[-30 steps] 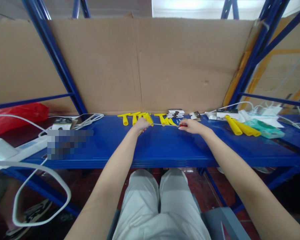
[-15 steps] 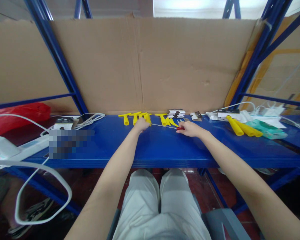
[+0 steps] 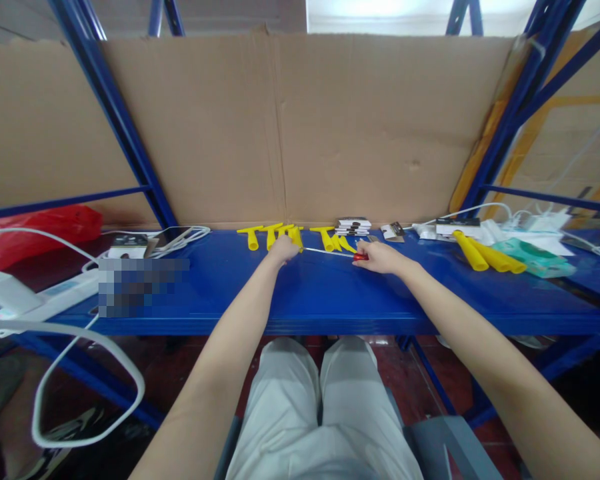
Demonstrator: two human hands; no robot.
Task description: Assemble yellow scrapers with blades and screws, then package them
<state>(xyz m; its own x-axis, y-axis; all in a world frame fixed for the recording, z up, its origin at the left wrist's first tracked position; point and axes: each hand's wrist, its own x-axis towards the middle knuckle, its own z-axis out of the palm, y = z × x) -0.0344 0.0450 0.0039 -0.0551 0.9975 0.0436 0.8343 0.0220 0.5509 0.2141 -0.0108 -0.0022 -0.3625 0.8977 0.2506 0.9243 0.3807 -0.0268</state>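
Red marks the handle of the screwdriver (image 3: 359, 257) that the right hand (image 3: 380, 257) pinches between thumb and bent fingers, over the middle of the blue tabletop (image 3: 220, 287), nearer its back edge than its front edge. Its thin metal shaft points toward the left hand (image 3: 283, 250), the far end lying just beside those fingertips. The left hand is at a cluster of yellow T-shaped pieces (image 3: 295, 235), with its fingers curled; what they close on I cannot tell, since the back of the hand hides it. More such pieces lie along the back edge to either side. A stack of small packs (image 3: 353, 227) sits near the back edge, with a card (image 3: 393, 232) to its right. Toward the tabletop's right edge, yellow tubes (image 3: 471, 253) lie next to a green packet (image 3: 537, 259); near the left edge lies a white power strip (image 3: 63, 293).
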